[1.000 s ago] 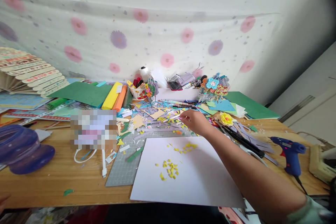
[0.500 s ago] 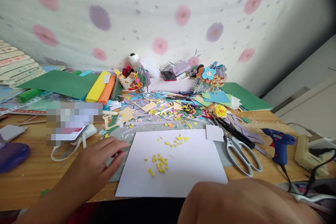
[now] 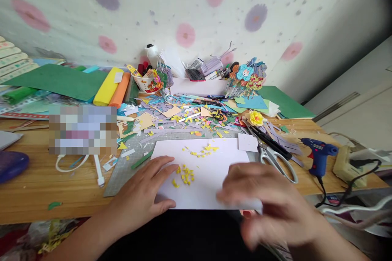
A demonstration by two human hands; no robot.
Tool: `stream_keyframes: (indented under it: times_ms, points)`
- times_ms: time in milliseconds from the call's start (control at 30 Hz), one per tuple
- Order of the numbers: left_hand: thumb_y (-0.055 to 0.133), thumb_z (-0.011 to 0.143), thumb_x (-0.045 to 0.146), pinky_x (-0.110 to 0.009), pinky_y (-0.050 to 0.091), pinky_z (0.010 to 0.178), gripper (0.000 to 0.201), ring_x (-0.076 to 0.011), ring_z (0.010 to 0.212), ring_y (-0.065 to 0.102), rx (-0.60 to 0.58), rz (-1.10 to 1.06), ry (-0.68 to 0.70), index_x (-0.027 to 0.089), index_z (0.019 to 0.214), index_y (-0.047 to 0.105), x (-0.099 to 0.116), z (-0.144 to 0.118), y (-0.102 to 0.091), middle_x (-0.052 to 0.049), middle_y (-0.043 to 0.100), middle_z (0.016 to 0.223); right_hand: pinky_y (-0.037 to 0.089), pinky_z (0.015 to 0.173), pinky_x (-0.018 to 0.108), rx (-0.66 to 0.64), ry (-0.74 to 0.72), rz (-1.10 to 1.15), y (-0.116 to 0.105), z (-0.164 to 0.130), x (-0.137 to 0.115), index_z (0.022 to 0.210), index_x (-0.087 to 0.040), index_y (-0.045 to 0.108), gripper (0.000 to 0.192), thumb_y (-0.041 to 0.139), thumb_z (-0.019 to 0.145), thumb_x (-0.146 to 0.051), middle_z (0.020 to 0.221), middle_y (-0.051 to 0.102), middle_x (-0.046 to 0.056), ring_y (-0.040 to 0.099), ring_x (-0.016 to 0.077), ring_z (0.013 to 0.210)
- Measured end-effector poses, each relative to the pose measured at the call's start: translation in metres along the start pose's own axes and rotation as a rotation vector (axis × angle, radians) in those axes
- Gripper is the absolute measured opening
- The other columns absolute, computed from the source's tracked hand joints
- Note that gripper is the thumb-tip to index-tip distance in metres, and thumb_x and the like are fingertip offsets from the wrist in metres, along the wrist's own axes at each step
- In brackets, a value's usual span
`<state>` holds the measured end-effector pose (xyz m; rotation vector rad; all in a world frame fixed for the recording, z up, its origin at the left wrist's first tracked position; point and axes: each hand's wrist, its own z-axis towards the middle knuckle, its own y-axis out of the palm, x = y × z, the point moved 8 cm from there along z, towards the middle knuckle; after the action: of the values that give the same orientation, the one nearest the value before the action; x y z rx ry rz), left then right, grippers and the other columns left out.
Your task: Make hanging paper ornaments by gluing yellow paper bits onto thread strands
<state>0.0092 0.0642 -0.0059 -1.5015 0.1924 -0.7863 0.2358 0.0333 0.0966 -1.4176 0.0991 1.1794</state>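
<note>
A white sheet of paper [image 3: 211,163] lies at the near edge of the wooden desk [image 3: 39,183], strewn with small yellow paper bits [image 3: 185,173]. My left hand [image 3: 143,195] rests flat on the sheet's left corner, fingers apart, holding nothing. My right hand [image 3: 269,204] hovers over the sheet's right corner, blurred by motion, fingers spread; nothing shows in it. A small white paper square [image 3: 247,142] sits at the sheet's far right corner.
Scissors [image 3: 274,157] lie right of the sheet, a blue glue gun [image 3: 317,151] farther right with its cable. A grey cutting mat [image 3: 131,163] lies under the sheet. Coloured paper scraps [image 3: 180,120], foam rolls [image 3: 113,89], a cup of pens [image 3: 148,81] and paper flowers [image 3: 248,79] crowd the back.
My right hand drew back from the scrap pile to the sheet's near right corner. My left hand came in and settled on the sheet's left corner. The view tilted down.
</note>
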Motion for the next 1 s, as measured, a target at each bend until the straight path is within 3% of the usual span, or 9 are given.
stream_keyframes:
  times_ms: [67, 200, 300, 500, 667, 800, 900, 1000]
  points:
    - [0.068, 0.078, 0.037, -0.045, 0.040, 0.110, 0.063, -0.0302, 0.134, 0.046, 0.035, 0.011, -0.025, 0.029, 0.138, 0.049, -0.007, -0.002, 0.004, -0.008, 0.046, 0.149, 0.053, 0.086, 0.037, -0.100, 0.066, -0.137, 0.014, -0.005, 0.024, 0.123, -0.033, 0.066, 0.044, 0.064, 0.084, -0.054, 0.111, 0.067, 0.013, 0.063, 0.0265, 0.102]
    - [0.063, 0.084, 0.041, -0.043, 0.042, 0.109, 0.057, -0.0284, 0.132, 0.049, 0.090, 0.036, -0.013, 0.025, 0.137, 0.050, -0.014, -0.003, 0.010, -0.010, 0.049, 0.146, 0.041, 0.107, 0.053, -0.241, 0.205, -0.368, 0.046, -0.036, 0.066, 0.142, -0.030, 0.050, 0.078, 0.071, 0.073, -0.063, 0.145, 0.047, 0.016, 0.038, 0.0371, 0.136]
    - [0.062, 0.085, 0.043, -0.041, 0.044, 0.108, 0.055, -0.0279, 0.131, 0.051, 0.137, 0.060, 0.014, 0.025, 0.136, 0.051, -0.018, -0.003, 0.008, -0.009, 0.052, 0.145, 0.033, 0.113, 0.056, -0.277, 0.220, -0.413, 0.064, -0.043, 0.076, 0.142, -0.030, 0.050, 0.072, 0.069, 0.078, -0.056, 0.151, 0.040, 0.014, 0.032, 0.0362, 0.141]
    - [0.057, 0.087, 0.044, -0.042, 0.045, 0.106, 0.054, -0.0279, 0.131, 0.051, 0.119, 0.133, -0.005, 0.025, 0.137, 0.051, -0.035, 0.002, 0.000, -0.010, 0.053, 0.144, 0.031, 0.116, 0.052, -0.280, 0.202, -0.421, 0.074, -0.016, 0.077, 0.139, -0.022, 0.054, 0.061, 0.067, 0.083, -0.042, 0.153, 0.039, 0.014, 0.026, 0.0335, 0.145]
    - [0.051, 0.090, 0.039, -0.043, 0.050, 0.100, 0.043, -0.0288, 0.121, 0.059, 0.127, 0.135, -0.036, 0.022, 0.128, 0.060, -0.043, 0.016, -0.018, -0.012, 0.061, 0.135, 0.033, 0.115, 0.051, -0.278, 0.174, -0.383, 0.069, 0.002, 0.075, 0.138, -0.022, 0.056, 0.062, 0.067, 0.082, -0.047, 0.152, 0.040, 0.013, 0.030, 0.0347, 0.143]
    - [0.047, 0.091, 0.028, -0.036, 0.055, 0.087, 0.029, -0.0233, 0.101, 0.067, 0.171, 0.084, 0.043, 0.022, 0.112, 0.066, -0.019, 0.035, -0.040, -0.008, 0.071, 0.111, 0.044, 0.106, 0.044, -0.226, 0.134, -0.290, 0.054, 0.024, 0.068, 0.128, -0.024, 0.063, 0.046, 0.064, 0.087, -0.044, 0.136, 0.059, 0.011, 0.053, 0.0294, 0.125]
    - [0.043, 0.091, 0.018, -0.031, 0.054, 0.073, 0.027, -0.0193, 0.083, 0.068, 0.127, 0.040, 0.116, 0.023, 0.100, 0.067, 0.008, 0.054, -0.050, -0.004, 0.071, 0.093, 0.049, 0.095, 0.037, -0.066, 0.054, -0.262, 0.032, 0.060, 0.062, 0.116, -0.020, 0.068, 0.028, 0.056, 0.093, -0.031, 0.118, 0.069, 0.010, 0.063, 0.0232, 0.107]
    - [0.042, 0.091, 0.017, -0.031, 0.051, 0.065, 0.025, -0.0194, 0.074, 0.065, 0.157, 0.021, 0.163, 0.021, 0.093, 0.067, 0.024, 0.068, -0.058, -0.004, 0.069, 0.080, 0.050, 0.084, 0.032, 0.101, 0.006, -0.248, 0.012, 0.111, 0.064, 0.106, -0.016, 0.071, 0.022, 0.054, 0.092, -0.022, 0.104, 0.073, 0.010, 0.066, 0.0205, 0.094]
